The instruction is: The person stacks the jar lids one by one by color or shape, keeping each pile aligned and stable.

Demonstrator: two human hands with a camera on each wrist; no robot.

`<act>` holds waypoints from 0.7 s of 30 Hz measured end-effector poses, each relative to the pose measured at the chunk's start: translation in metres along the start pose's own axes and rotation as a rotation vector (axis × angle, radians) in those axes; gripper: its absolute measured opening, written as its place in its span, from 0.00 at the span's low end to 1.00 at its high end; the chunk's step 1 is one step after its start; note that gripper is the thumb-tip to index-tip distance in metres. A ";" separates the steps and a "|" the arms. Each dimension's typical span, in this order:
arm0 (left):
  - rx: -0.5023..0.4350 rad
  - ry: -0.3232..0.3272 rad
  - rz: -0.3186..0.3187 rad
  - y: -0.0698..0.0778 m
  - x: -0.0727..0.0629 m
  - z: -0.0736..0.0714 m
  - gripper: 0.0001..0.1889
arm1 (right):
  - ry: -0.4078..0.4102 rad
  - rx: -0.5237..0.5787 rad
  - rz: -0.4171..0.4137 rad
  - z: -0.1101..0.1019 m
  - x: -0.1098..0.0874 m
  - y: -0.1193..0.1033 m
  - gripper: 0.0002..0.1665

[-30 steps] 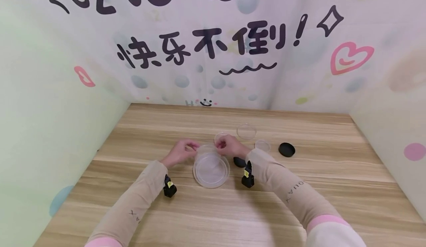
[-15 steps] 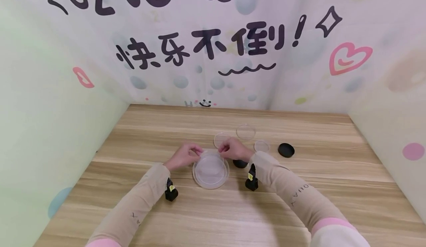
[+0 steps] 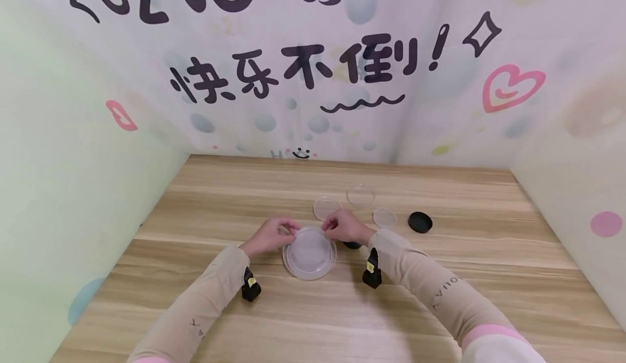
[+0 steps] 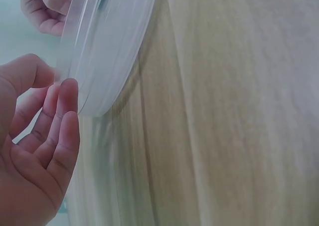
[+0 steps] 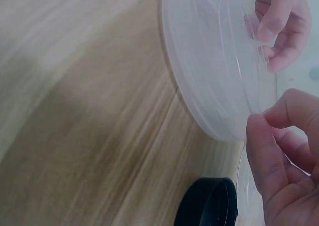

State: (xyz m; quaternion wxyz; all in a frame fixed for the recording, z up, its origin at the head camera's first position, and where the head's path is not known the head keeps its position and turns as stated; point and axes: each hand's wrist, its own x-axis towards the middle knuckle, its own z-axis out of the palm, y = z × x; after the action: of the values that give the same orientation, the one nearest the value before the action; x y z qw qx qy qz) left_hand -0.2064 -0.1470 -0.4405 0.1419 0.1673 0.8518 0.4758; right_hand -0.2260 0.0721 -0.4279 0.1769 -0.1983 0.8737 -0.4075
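Observation:
In the head view, a wide clear round dish [image 3: 309,276] lies mid-table with smaller clear rounds inside it. A clear, shallow round dish [image 3: 313,235] is held at its far edge, close over the wide one. My left hand [image 3: 272,236] pinches it at the far left with thumb and fingertips. At the far right my right hand [image 3: 346,226] pinches the same rim between thumb and index finger. Both wrist views show the clear stack from the side, with fingertips at its upper edge. A black round dish [image 5: 207,203] stands just beside my right hand, partly hidden in the head view.
Three clear round pieces lie beyond my right hand: a left one [image 3: 325,206], a far one [image 3: 361,195] and a near one [image 3: 384,218]. Another black dish [image 3: 420,222] is farther right. Walls border the wooden table [image 3: 235,183] at the back and sides.
Both hands have come down and slightly toward me, lowering the tilted clear dish onto or close over the stack. The other dishes lie where they were.

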 end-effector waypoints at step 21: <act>0.001 -0.052 0.106 0.024 -0.017 -0.005 0.13 | -0.029 0.003 -0.018 0.006 -0.003 0.002 0.06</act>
State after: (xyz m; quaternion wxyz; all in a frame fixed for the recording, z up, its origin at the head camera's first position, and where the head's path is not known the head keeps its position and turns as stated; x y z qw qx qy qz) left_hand -0.1900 -0.1465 -0.4162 0.1385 0.2244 0.8380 0.4777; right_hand -0.2212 0.0711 -0.4325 0.1863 -0.2118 0.8685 -0.4076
